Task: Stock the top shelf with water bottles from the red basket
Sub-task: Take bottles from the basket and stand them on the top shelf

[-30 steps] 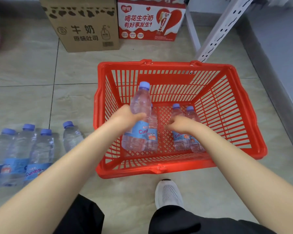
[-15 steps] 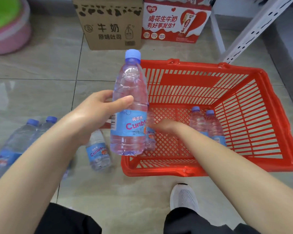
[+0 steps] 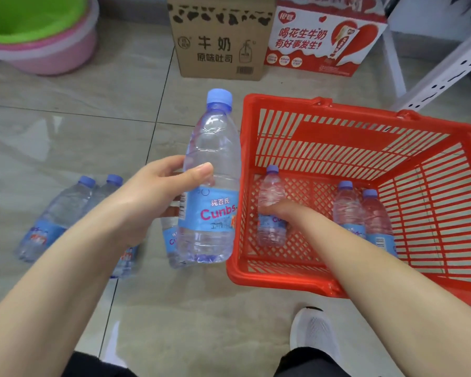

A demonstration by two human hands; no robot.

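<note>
Gripping one bottle (image 3: 210,183) w/ our left hand (image 3: 152,197), fingers wrapped round the middle, thumb over the front just above the label; it's upright, in the air left of the basket (image 3: 446,289). Our right hand (image 3: 282,213) is down inside the basket, closed round a 2nd bottle (image 3: 271,210) near the left wall. Can't tell if that one's lifted or on the basket floor.

Two more bottles (image 3: 362,213) stand touching each other towards the right side of the basket, partly behind our right forearm.

Surface is glossy grey floor tile (image 3: 65,137) w/ lots of glare. Basket sits right on it. More bottles on the floor (image 3: 57,213) to the left, mostly hidden behind our left arm and the held bottle, so no idea how many.

Far side: brown carton (image 3: 220,39) w/ cow spots, red/white box (image 3: 321,42) beside it, pink tub (image 3: 52,44) w/ a green one nested inside at top left, all cut off by the frame. White perforated shelf upright (image 3: 441,74) top right; the shelves themselves aren't in shot. White shoe (image 3: 314,336) near the basket's near edge.
</note>
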